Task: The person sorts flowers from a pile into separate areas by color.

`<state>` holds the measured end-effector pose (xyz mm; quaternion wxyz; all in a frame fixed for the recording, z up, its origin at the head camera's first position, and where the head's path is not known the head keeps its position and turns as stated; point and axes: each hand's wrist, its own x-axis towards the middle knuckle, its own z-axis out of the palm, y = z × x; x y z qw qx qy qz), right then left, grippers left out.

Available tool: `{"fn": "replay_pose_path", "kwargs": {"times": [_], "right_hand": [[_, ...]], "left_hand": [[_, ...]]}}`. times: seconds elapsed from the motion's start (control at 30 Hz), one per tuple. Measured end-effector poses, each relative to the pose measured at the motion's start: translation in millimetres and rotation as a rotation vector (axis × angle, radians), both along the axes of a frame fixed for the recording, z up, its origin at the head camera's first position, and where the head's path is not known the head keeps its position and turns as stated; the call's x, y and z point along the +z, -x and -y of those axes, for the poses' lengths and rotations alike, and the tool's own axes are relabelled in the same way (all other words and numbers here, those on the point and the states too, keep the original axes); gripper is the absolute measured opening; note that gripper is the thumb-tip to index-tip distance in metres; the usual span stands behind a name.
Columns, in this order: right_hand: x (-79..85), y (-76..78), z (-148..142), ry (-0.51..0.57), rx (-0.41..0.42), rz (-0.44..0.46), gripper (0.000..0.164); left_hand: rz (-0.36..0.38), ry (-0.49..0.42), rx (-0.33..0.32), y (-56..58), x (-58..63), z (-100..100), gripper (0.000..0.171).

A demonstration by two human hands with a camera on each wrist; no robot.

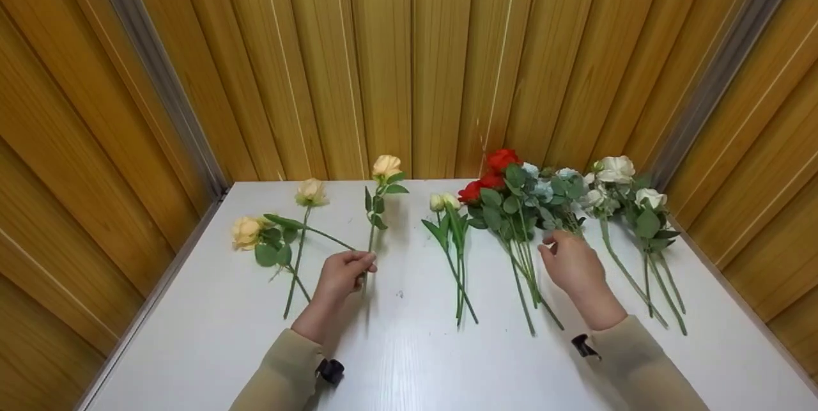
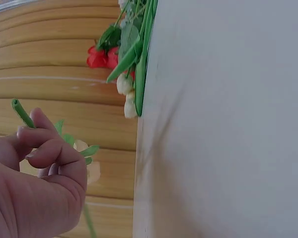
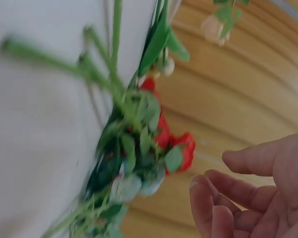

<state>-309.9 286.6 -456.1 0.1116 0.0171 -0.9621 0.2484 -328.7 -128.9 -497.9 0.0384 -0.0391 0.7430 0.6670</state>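
Observation:
My left hand (image 1: 345, 275) pinches the stem of a peach rose (image 1: 386, 166), its bloom pointing toward the back wall. The cut end of a green stem (image 2: 23, 113) sticks out past the fingers in the left wrist view. Another thin stem with a long leaf (image 1: 285, 222) runs from the left up to these fingers. Over the stems beside the red roses (image 1: 501, 160) hovers my right hand (image 1: 575, 264), fingers loosely curved with nothing between them. Pale blue flowers (image 1: 543, 190) lie just beyond it, partly covered by leaves.
Two more peach roses (image 1: 246, 232) lie at the left of the white table (image 1: 192, 341). Cream tulips (image 1: 450, 201) rest near the middle, and white roses (image 1: 615, 169) at the right. Wood-patterned panels (image 1: 441, 66) rise behind the table and along both sides.

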Motion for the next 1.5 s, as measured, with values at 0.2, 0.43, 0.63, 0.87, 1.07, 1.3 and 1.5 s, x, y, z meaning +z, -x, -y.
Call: {"fn": "replay_pose_path", "kwargs": {"times": [0.2, 0.43, 0.63, 0.87, 1.07, 1.3, 1.5], "right_hand": [[-9.7, 1.0, 41, 0.060, 0.088, 0.039, 0.021], [-20.1, 0.1, 88, 0.177, 0.203, 0.102, 0.009], [-27.2, -0.4, 123, 0.325, 0.373, 0.174, 0.015], [-40.1, 0.6, 152, 0.481, 0.530, 0.284, 0.025], [-46.2, 1.4, 166, 0.593, 0.567, 0.320, 0.018], [-46.8, 3.7, 168, 0.549, 0.582, 0.379, 0.014], [-47.7, 10.8, 170, 0.564, 0.558, 0.393, 0.017]], "left_hand": [[-0.017, -0.069, -0.076, -5.6, 1.8, -24, 0.028], [-0.044, -0.269, -0.165, -8.9, 5.4, -40, 0.012], [-0.011, -0.383, -0.171, -7.8, 7.4, -53, 0.012], [-0.035, -0.455, -0.173, -4.7, 4.7, -67, 0.018], [-0.048, -0.451, -0.170, -0.9, 4.6, -72, 0.019], [-0.045, -0.390, -0.116, 11.2, 8.4, -64, 0.022], [-0.034, -0.344, -0.108, 15.8, 7.6, -61, 0.023]]}}
